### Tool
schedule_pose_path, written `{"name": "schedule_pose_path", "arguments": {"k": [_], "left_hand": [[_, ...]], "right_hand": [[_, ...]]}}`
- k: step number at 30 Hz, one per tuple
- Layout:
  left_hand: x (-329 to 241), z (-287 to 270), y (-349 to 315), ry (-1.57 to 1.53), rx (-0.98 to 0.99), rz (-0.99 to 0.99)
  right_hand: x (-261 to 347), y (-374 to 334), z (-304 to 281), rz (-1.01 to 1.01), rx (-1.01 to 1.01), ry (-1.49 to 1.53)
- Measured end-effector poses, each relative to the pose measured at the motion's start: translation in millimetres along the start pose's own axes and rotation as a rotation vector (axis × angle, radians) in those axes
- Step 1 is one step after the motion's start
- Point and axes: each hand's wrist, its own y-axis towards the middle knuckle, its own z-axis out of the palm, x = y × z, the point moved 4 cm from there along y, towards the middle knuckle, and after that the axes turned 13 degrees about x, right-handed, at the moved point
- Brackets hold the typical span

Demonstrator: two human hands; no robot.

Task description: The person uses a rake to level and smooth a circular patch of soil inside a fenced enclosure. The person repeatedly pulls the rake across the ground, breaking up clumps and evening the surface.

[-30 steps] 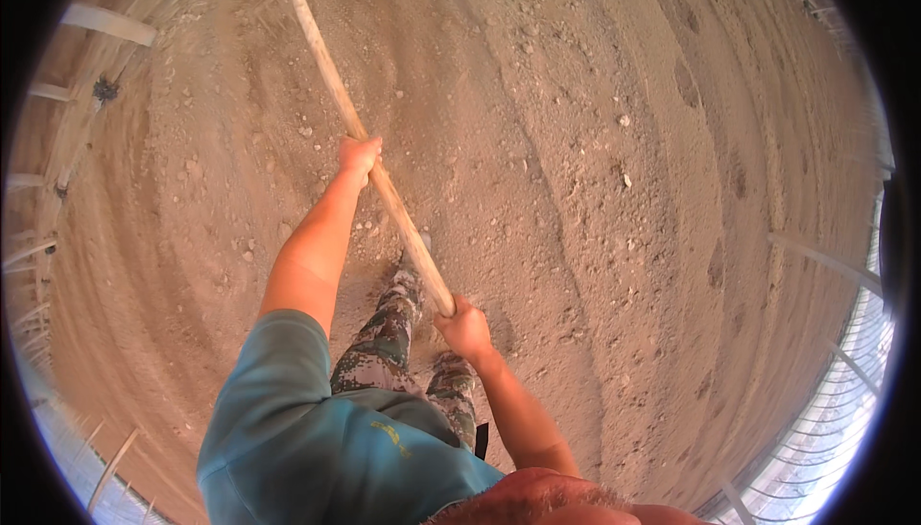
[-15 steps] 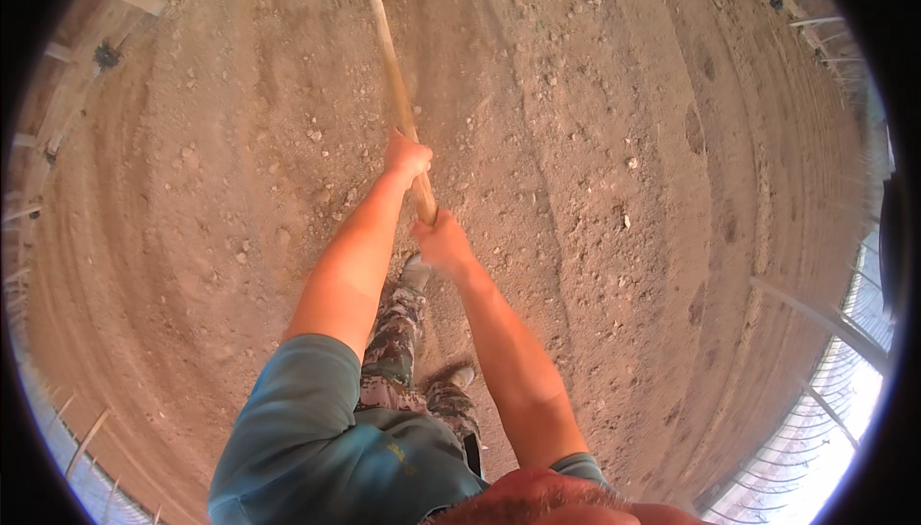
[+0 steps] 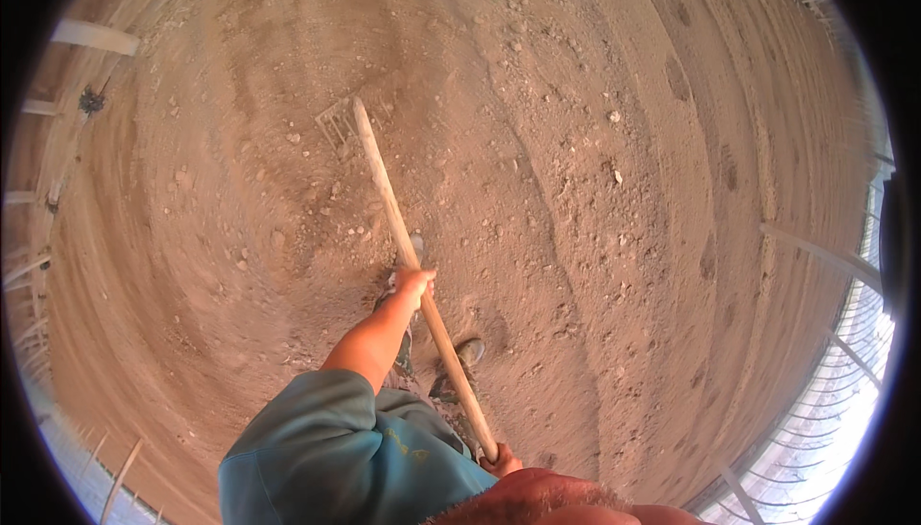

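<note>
A rake with a long wooden handle point(image 3: 384, 189) slants from my body up to its toothed head point(image 3: 336, 126) on the brown soil. My left hand point(image 3: 414, 282) is closed around the handle about midway along, above my foot. Close to my body, my right hand point(image 3: 501, 462) grips the handle's near end, and most of my right forearm is hidden. The soil around the rake head holds loose clods and small stones.
My shoes point(image 3: 470, 351) stand on the soil below the handle. Pale posts point(image 3: 96, 37) line the left rim, and another post point(image 3: 820, 255) leans in at the right beside a bright ribbed wall point(image 3: 825, 429). Furrows and stones point(image 3: 614, 116) mark the ground.
The rake has come back toward my body, its head now much nearer. Both hands have drawn in, and the right one has moved down and right to beside my body, farther from the left.
</note>
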Motion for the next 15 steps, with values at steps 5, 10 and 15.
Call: {"name": "schedule_pose_path", "arguments": {"k": [5,10,15], "left_hand": [[130.7,13.9,-72.0,-0.045,-0.121,-0.219],[56.3,-4.2,-14.0,0.007,-0.128,-0.199],[-164.2,19.3,61.1,0.09,-0.05,0.239]], "right_hand": [[-120.9,-29.9,55.9,0.322,0.109,-0.137],[-58.1,6.8,45.8,0.266,0.003,-0.088],[99.9,109.9,-53.6,-0.117,-0.22,-0.041]]}}
